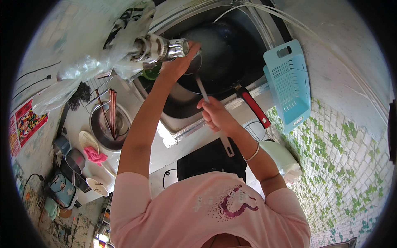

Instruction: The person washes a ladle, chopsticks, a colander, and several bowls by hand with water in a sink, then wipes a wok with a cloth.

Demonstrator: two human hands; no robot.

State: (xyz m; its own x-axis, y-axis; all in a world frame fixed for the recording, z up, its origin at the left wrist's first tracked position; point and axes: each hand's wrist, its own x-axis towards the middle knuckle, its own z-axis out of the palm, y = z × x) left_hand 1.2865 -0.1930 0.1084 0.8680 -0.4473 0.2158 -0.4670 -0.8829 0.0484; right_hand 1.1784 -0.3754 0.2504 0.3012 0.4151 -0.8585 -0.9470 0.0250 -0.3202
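Note:
My right hand (pixel 216 113) is closed around the long pale handle of a ladle (pixel 202 87). The handle's slotted end sticks out below that hand, and the rounded head reaches up over the sink. At the ladle's head is my left hand (pixel 180 64), partly behind the metal faucet (pixel 163 48). Its fingers are mostly hidden, so its grip cannot be told. Under the ladle, a large dark wok (pixel 231 58) sits in the steel sink (pixel 182 105) with cloudy water in it. The wok's red and black handle (pixel 255 108) points toward me on the right.
A light blue perforated basket (pixel 289 89) stands right of the sink. On the left are a steel bowl (pixel 108 142) with chopsticks, a pale strainer (pixel 88 139) and a pink cloth (pixel 95 155). Clear plastic (pixel 89 62) hangs near the faucet; a green thing (pixel 152 72) lies beside my left wrist.

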